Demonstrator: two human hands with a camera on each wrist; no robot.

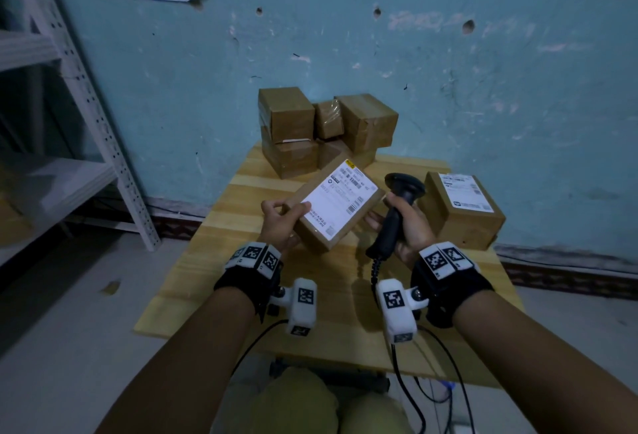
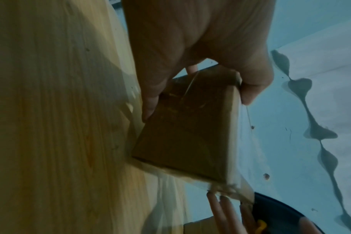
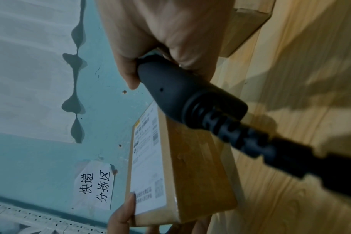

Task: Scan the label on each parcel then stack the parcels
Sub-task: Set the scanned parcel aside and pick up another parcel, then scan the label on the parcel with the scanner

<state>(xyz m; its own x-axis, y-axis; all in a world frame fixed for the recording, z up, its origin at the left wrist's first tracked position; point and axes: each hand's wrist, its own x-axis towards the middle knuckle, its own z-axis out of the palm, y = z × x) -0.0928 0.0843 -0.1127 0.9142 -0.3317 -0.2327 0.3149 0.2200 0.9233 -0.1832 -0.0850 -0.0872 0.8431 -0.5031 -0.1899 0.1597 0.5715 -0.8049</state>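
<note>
Left hand point(image 1: 279, 223) grips a flat parcel point(image 1: 340, 205) by its near corner, thumb on the edge of the white label point(image 1: 341, 200), fingers curled beneath; parcel held clear of the table point(image 1: 214, 261), label face up and tilted toward the right hand point(image 1: 412, 223). Right hand wraps the handle of the black scanner point(image 1: 397, 207), coiled cable trailing down from its butt; the fingertips also seem to touch the parcel's far underside, though that is hard to confirm. Scanner head sits just beside the parcel's right edge, not yet aimed at the label. Judgement: step in hand is the scan itself. To do it well, turn the scanner head over the barcode strip near the label's far end, keep the left thumb off the printed codes, and hold the parcel steady and flat to the beam. Beyond both hands, a pile of brown parcels point(image 1: 324, 129) against the wall; just past the right hand, one labelled parcel point(image 1: 462, 214) rests on the table, likely the base for stacking.
</note>
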